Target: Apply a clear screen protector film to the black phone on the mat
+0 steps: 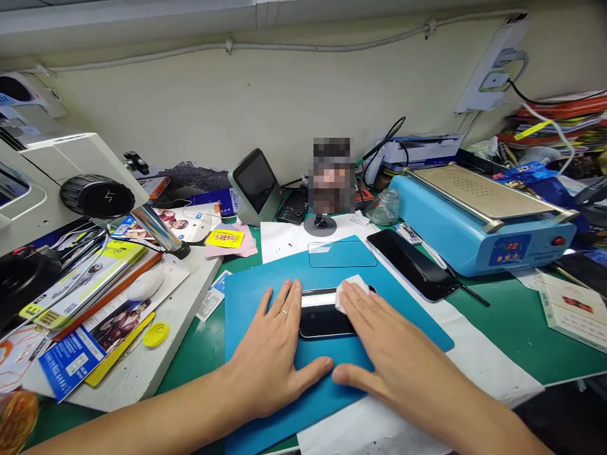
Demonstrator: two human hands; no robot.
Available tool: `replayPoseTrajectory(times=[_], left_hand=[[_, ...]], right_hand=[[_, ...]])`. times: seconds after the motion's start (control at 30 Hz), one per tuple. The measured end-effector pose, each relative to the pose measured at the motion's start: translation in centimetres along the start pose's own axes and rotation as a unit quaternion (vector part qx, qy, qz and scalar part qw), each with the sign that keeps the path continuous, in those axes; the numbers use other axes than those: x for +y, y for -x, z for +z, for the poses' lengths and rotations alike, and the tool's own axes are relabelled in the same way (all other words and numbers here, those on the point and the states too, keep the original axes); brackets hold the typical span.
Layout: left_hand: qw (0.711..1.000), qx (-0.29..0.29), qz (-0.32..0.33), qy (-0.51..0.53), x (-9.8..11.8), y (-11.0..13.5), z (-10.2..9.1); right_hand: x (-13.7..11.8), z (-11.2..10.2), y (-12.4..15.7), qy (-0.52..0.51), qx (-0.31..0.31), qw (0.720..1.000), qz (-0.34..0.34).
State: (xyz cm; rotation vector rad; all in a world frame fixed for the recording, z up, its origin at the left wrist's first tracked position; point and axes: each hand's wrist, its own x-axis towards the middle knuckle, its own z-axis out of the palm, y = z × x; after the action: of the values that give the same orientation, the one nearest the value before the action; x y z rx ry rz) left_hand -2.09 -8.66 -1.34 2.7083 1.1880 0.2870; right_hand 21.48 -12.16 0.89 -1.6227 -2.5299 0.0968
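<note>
A smartphone (pixel 325 321) with a dark, glossy face lies flat on a blue mat (pixel 251 291). My left hand (pixel 275 347) is at the phone's left end, its fingers stretched out along the edge and the thumb pointing inward. With the fingers of my right hand (pixel 389 341), I press a folded white wipe (pixel 356 282) onto the right part of the phone, hiding that end. My two thumb tips almost meet in front of the phone. Just behind it on the mat rests a thin clear panel (pixel 342 254) with a dark rim.
A blue heating machine (pixel 446 240) and a dark phone (pixel 410 262) are at the right, beside a glass jar (pixel 383 207). At the back stands a small display (pixel 256 183). A microscope stand (pixel 156 227), booklets (pixel 102 344) and a yellow lid (pixel 156 334) occupy the left.
</note>
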Motion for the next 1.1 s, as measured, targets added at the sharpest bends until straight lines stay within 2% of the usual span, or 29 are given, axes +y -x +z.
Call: replayPoseTrajectory(times=[0.1, 0.23, 0.33, 0.43, 0.53, 0.6, 0.7, 0.83, 0.97, 1.1], left_hand=[[1.000, 0.007, 0.001, -0.003, -0.1, 0.0, 0.1], [1.000, 0.004, 0.013, 0.001, -0.3, 0.1, 0.1], [1.000, 0.006, 0.012, 0.011, -0.4, 0.2, 0.1], [1.000, 0.006, 0.003, 0.020, -0.3, 0.2, 0.0], [1.000, 0.003, 0.000, 0.020, -0.2, 0.1, -0.1], [1.000, -0.001, 0.001, 0.018, -0.1, 0.1, -0.2], [1.000, -0.008, 0.005, 0.010, -0.2, 0.1, -0.1], [1.000, -0.002, 0.023, -0.003, -0.2, 0.0, 0.1], [1.000, 0.010, 0.018, -0.002, -0.2, 0.0, 0.1], [1.000, 0.006, 0.019, 0.010, -0.1, 0.0, -0.1]], right_hand=[[-2.3, -0.5, -1.1, -0.058, -0.025, 0.997, -0.038], [-3.7, -0.7, -1.4, -0.078, -0.010, 0.991, -0.107], [-2.9, -0.4, -0.1, -0.025, 0.017, 0.995, -0.100], [-1.1, -0.1, 1.6, 0.063, 0.068, 0.993, -0.073], [0.5, -0.1, 2.0, 0.099, 0.089, 0.989, -0.067], [0.8, -0.3, 1.1, 0.087, 0.075, 0.992, -0.048], [-0.3, -0.6, -1.2, 0.037, 0.020, 0.999, -0.019], [-3.1, -0.9, -3.1, -0.052, -0.050, 0.996, -0.050], [-4.9, -1.1, -2.4, -0.113, -0.040, 0.989, -0.092], [-4.7, -0.7, -0.7, -0.054, -0.009, 0.990, -0.132]])
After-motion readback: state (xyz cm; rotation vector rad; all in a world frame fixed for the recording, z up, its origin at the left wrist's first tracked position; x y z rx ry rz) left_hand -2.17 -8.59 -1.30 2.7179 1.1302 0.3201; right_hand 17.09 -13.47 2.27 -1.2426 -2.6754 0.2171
